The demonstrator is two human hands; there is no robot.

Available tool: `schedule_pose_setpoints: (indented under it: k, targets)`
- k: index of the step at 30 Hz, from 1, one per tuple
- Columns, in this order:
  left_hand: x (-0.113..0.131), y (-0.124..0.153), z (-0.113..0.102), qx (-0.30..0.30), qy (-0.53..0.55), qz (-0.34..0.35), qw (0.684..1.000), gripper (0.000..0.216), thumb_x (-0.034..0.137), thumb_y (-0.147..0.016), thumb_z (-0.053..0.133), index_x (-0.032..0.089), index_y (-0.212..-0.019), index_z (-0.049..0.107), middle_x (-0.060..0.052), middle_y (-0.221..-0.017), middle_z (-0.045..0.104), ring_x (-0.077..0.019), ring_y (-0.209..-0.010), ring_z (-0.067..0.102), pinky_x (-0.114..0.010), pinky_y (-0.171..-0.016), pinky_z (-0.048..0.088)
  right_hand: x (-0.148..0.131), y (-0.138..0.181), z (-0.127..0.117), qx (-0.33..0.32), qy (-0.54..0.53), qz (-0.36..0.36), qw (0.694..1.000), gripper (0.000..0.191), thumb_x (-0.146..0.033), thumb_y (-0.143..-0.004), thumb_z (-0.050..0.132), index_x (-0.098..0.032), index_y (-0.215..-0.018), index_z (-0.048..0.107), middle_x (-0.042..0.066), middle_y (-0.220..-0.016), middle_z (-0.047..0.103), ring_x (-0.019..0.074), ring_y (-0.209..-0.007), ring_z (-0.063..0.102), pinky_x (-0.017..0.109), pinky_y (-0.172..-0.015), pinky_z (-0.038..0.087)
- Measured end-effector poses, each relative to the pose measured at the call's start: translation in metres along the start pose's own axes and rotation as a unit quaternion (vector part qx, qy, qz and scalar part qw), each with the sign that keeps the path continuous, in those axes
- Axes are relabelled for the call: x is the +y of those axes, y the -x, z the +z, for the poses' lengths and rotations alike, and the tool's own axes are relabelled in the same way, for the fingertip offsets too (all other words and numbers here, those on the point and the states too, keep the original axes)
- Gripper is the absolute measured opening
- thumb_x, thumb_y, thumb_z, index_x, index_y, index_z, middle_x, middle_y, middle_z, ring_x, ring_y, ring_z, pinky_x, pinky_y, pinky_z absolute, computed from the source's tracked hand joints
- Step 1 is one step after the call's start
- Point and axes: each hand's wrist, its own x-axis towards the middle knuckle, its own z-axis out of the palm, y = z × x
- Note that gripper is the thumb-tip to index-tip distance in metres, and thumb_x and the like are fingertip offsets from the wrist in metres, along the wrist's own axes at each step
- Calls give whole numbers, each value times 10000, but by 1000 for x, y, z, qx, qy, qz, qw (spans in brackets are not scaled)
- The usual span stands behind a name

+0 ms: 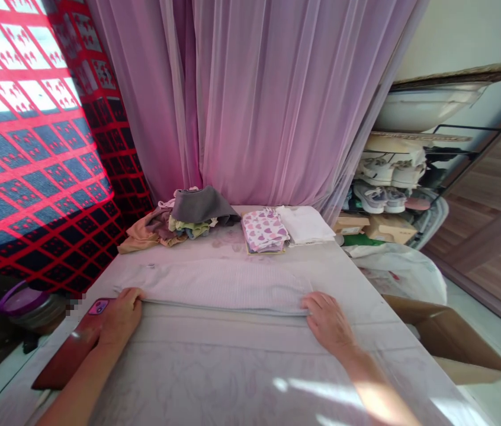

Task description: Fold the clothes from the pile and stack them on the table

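A pale ribbed garment lies stretched out in a long folded strip across the table, likely a pair of trousers, though the kind is not certain. At its left end, the fingers of my left hand are closed on the near edge. My right hand pinches the near corner at the other end. Beside my left forearm, partly covered by it, lies a phone in a reddish-brown case.
Toward the back sit a heap of crumpled clothes, a folded heart-print cloth and a folded white cloth. Purple curtains hang behind. Right of the table stand an open cardboard box and a shoe rack.
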Motion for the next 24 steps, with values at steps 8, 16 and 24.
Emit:
schedule_pose_setpoints:
  k: [8, 16, 24]
  targets:
    - [54, 10, -1, 34, -13, 8, 999, 277, 227, -839, 345, 278, -971, 583, -42, -1062, 632, -262, -988, 600, -390, -811, 499, 12, -4, 2, 72, -160, 131, 976, 201, -292, -763, 499, -222, -913, 614, 100, -1048, 663, 250, -1024, 598, 400, -886, 465]
    - [209, 26, 24, -85, 150, 286, 942, 333, 283, -844, 565, 281, -1175, 600, -52, -1176, 623, -233, -1094, 552, -401, -966, 446, 27, -45, -5, -61, -146, 388, 908, 387, -510, -853, 477, -221, -1059, 629, 27, -798, 696, 194, -736, 639, 296, -665, 448]
    - [293, 27, 34, -105, 150, 355, 917, 620, 385, -782, 674, 302, -1359, 462, -101, -1338, 520, -285, -1230, 459, -443, -1019, 387, 28, -69, -4, -13, -355, 398, 846, 397, -404, -766, 623, -164, -1081, 608, -6, -668, 644, 152, -596, 589, 250, -543, 426]
